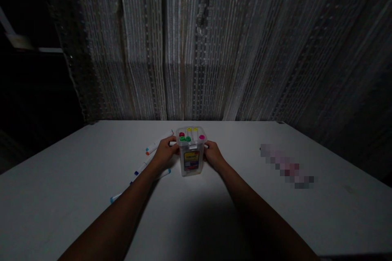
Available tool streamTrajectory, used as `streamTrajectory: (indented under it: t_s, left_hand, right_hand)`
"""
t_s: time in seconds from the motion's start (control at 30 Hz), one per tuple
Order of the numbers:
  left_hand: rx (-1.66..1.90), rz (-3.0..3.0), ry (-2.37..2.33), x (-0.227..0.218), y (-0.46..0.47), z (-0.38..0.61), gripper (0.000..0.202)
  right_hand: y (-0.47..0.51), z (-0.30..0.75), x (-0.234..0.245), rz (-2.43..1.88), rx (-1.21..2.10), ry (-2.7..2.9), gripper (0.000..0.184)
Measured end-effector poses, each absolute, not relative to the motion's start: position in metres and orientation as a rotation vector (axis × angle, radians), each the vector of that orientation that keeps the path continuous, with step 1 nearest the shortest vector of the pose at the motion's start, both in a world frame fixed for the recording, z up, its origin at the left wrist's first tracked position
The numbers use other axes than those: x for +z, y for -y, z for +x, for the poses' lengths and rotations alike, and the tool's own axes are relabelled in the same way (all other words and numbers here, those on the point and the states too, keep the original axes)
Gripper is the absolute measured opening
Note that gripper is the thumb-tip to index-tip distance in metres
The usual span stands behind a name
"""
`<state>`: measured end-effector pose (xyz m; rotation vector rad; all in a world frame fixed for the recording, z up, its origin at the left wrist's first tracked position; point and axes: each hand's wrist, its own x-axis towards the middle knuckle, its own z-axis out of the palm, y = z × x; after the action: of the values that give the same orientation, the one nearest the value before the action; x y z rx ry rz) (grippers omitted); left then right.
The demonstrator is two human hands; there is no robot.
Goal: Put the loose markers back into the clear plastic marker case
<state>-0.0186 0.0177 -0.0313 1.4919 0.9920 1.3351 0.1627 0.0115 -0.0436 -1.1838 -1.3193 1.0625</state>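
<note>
A clear plastic marker box [192,161] stands upright on the white table, a yellow and dark label on its front. Through its top show several markers with red, green, yellow and pink ends [188,134]. My left hand [166,150] is closed at the box's left side, near the rim. On the right side my right hand [213,155] is closed in the same way, its fingertips partly hidden behind the box. A short white piece pokes out by each hand; I cannot tell whether it is a marker or part of the box.
Several loose white markers [141,168] with blue, teal and orange ends lie left of the box, some partly behind my left forearm. A blurred-out pinkish item [284,165] lies on the table [306,220] at the right. Behind hangs a patterned curtain [196,49].
</note>
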Motion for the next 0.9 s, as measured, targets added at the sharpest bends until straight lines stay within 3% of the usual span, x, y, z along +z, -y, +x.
streamTrajectory:
  t_s: [0.9]
  left_hand:
    - [1.283, 1.484, -0.969, -0.0228, -0.0076, -0.0128, 0.014]
  right_hand:
    - [-0.0102, 0.16, -0.045, -1.149, 1.089, 1.307, 0.023]
